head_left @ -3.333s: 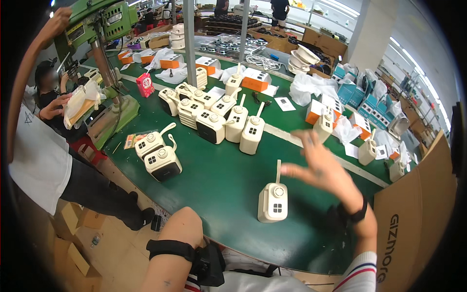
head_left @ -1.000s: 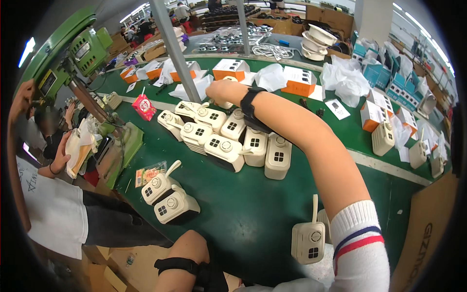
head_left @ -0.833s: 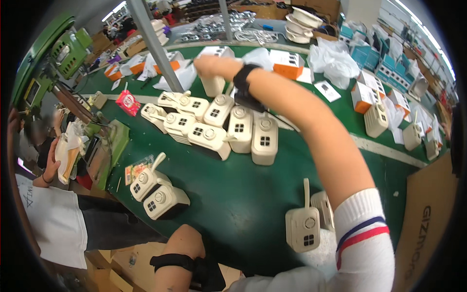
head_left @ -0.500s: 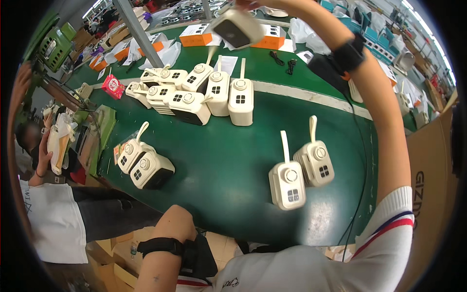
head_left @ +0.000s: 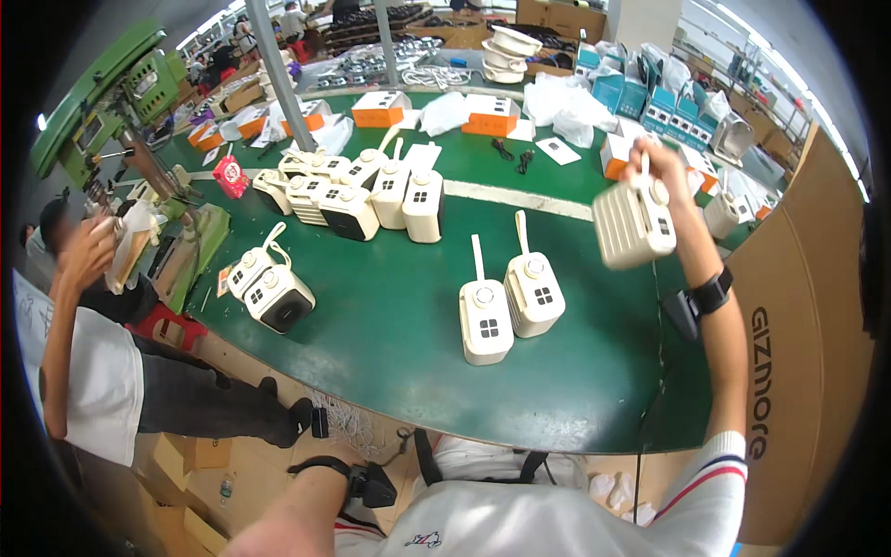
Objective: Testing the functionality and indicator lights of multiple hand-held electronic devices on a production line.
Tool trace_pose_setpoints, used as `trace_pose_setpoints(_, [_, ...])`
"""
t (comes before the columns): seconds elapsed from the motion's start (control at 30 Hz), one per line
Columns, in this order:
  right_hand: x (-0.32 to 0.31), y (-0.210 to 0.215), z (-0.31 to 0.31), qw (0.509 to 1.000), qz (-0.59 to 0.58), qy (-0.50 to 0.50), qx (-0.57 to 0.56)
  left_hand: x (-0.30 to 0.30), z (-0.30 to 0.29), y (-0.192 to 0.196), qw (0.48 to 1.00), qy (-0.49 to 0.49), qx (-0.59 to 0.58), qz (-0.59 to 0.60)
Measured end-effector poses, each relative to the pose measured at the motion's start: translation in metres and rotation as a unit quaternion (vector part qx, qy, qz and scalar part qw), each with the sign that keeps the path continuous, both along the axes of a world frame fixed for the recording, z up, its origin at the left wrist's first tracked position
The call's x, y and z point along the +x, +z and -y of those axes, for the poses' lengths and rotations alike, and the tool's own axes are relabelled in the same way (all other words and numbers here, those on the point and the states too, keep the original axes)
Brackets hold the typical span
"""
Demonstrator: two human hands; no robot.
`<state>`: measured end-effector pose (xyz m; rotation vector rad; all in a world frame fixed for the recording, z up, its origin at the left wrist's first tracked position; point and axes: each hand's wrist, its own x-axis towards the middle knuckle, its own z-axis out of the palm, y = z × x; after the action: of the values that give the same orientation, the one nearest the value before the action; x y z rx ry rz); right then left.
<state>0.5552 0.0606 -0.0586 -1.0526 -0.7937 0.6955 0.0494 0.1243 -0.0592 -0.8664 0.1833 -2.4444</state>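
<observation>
My right hand (head_left: 661, 167) is closed on the strap of a cream portable speaker (head_left: 634, 226) with ribbed sides, held up above the right end of the bench. Two similar speakers stand nearby at the middle right, a front one (head_left: 484, 325) and one just behind it (head_left: 535, 295), their loop straps upright. Each has a round top knob and four dark square buttons. Only my left arm, with a black band (head_left: 339, 467), shows at the bottom, apart from the bench; its hand is out of view.
Several cream speakers (head_left: 422, 209) are grouped on the green bench (head_left: 399, 371) at the back left; a pair (head_left: 278, 299) stands nearer left. Orange-white boxes (head_left: 492, 116) and black cables (head_left: 524, 162) lie behind. A cardboard box (head_left: 789, 371) borders the right. Another person (head_left: 93, 390) stands left.
My right hand has swung from the far middle to the right and nearer, carrying the speaker by its strap. The view has shifted, and my left arm sits lower in the picture.
</observation>
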Motion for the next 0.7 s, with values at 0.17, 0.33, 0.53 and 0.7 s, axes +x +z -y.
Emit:
trace_pose_setpoints(0.17, [-0.035,-0.066,-0.015,0.986,0.003,-0.001,-0.166,0.071,0.006,-0.099,0.771,-0.321,-0.370,-0.407])
trace_pose_setpoints(0.33, [-0.053,-0.088,-0.042,0.981,-0.050,0.000,-0.189,0.122,-0.016,-0.140,0.453,-0.403,-0.555,-0.570])
trace_pose_setpoints(0.53, [-0.073,-0.083,-0.058,0.985,0.005,0.048,-0.163,0.156,-0.038,-0.147,0.395,-0.467,-0.540,-0.578])
trace_pose_setpoints(0.7, [-0.086,-0.082,-0.046,0.965,0.078,0.064,-0.242,0.156,-0.045,-0.144,0.398,-0.444,-0.535,-0.599])
